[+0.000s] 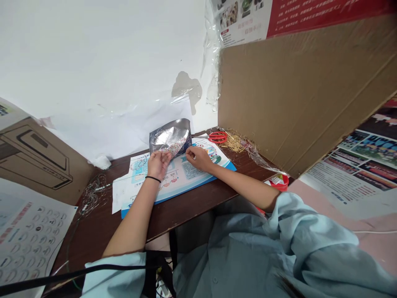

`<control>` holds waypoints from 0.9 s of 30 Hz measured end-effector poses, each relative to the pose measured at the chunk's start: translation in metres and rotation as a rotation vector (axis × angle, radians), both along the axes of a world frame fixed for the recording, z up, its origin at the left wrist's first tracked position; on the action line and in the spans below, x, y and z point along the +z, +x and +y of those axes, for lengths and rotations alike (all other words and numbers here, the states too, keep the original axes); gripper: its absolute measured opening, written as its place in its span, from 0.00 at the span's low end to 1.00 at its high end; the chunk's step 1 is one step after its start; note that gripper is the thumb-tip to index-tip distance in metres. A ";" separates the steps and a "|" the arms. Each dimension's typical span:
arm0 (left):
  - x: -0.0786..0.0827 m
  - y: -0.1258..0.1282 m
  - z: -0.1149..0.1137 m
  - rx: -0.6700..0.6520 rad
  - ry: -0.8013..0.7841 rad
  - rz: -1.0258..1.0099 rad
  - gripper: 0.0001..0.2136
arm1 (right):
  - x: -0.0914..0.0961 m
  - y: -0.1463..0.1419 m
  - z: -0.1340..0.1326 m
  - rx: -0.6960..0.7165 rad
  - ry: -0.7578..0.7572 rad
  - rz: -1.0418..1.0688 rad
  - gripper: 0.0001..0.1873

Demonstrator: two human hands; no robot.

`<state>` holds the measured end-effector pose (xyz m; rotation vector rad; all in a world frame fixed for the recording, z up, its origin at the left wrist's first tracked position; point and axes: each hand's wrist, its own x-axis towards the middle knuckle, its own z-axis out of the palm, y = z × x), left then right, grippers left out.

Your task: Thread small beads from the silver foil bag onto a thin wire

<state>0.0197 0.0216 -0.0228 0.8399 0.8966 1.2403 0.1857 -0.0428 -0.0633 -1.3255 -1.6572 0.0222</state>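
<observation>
A foil pouch (172,131) with a silvery inside and many tiny multicoloured beads (175,146) in it lies with its mouth towards me. My left hand (159,164), a dark band round its wrist, is at the pouch's near edge. Its fingers are curled together by the beads; whatever they pinch is too small to make out. Just off the pouch's right corner, my right hand (197,157) has thumb and fingers pressed together, their contents hidden. Under both hands is a blue-and-white printed sheet (189,170).
Red-handled scissors (217,137) lie behind my right hand, beside a heap of thin straw-coloured sticks (234,141). Tangled clear thread (93,198) sits at the left of the brown table (182,211). Cardboard (294,91) walls the right; a carton (37,159) stands left. A red container (279,182) is at the right.
</observation>
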 end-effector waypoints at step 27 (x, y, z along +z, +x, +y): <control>-0.010 -0.038 0.050 0.673 0.349 0.305 0.06 | 0.000 0.008 0.005 -0.169 -0.090 -0.038 0.06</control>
